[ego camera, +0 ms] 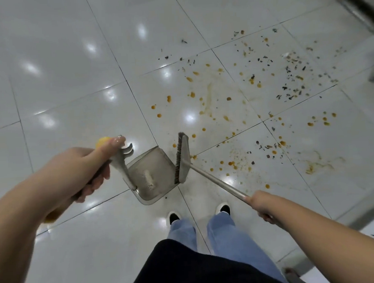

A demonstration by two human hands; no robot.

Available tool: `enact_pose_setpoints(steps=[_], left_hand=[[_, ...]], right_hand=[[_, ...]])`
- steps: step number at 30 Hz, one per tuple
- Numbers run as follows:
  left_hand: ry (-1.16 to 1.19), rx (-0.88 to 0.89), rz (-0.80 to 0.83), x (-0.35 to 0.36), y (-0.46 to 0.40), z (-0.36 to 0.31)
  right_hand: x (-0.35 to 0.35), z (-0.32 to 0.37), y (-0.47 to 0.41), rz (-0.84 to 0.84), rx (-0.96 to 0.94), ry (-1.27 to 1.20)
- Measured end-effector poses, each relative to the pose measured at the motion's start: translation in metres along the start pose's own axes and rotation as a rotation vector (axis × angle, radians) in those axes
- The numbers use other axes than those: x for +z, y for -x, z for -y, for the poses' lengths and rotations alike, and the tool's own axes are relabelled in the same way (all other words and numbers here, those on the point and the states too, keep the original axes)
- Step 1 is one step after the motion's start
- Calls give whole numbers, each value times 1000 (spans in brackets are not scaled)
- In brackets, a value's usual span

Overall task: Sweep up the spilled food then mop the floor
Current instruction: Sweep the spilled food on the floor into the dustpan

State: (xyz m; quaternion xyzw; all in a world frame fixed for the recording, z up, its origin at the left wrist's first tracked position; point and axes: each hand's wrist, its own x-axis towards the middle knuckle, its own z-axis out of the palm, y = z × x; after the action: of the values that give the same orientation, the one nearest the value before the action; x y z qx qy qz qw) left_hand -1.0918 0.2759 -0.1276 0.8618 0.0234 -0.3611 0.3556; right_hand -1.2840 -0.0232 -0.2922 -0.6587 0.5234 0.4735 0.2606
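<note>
- I am looking down at a glossy white tiled floor (63,68), with my own jeans legs (229,235) and two dark-and-white shoes (174,216) at the near centre.
- My left hand (89,167) is gripping the handle of the dustpan (150,176); its fingers (114,142) are curled tight around the grey handle, just below its yellow tip.
- The dustpan is sitting left of centre, just ahead of my shoes, its tray opening toward the right and a pale smear of dust lying inside it.
- My right hand (259,205) is holding the metal pole of the broom (181,159); the fingers are wrapped around the pole, though I am seeing mostly the back of the hand.
- The broom head is standing at the dustpan's right edge, bristles facing the tray and touching or almost touching its lip.
- The spilled food (229,99) is lying to the right and far right of the broom: orange drops and brownish streaks nearer the middle, dark shredded bits scattered toward the far right.
- More orange spots and dark crumbs (269,149) are sitting just right of the broom pole, apart from the dustpan.
- A few dark scraps are also showing at the near right edge, beside my right forearm.
</note>
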Motion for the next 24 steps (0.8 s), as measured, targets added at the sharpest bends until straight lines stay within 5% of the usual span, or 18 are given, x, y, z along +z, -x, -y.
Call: enact_pose_setpoints(steps=[13,24], left_hand=[[-266,-15,-223,49,-30,-56],[-370,-38,-215,136,-71,-156]], right_hand=[[-36,23,-81,118,-147,284],[-170,-39,-193,51,-136,543]])
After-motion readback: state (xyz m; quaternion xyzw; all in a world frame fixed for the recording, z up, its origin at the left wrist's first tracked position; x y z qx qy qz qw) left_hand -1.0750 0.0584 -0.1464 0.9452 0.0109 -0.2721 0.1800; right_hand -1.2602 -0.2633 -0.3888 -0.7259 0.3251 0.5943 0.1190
